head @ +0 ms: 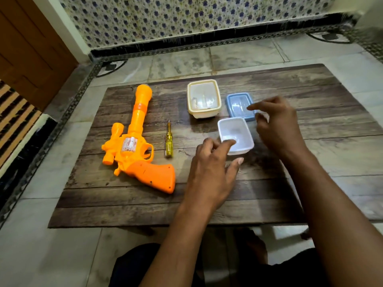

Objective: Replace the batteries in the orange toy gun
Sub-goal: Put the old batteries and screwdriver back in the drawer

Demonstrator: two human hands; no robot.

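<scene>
The orange toy gun (134, 141) lies flat on the left of the wooden board (116, 204), barrel pointing away, grip toward me. A yellow-handled screwdriver (169, 141) lies just right of it. My left hand (211, 172) rests its index finger on the near left rim of a small white open box (238, 131), thumb spread below it. My right hand (277, 125) hovers to the right of that box with fingers loosely spread, the index finger pointing over a blue lid (236, 104). Neither hand holds anything.
A cream box (204, 98) with a clear lid stands behind the white box; its contents are blurred. The board lies on a tiled floor (51, 255) near a patterned wall. My legs show at the bottom edge.
</scene>
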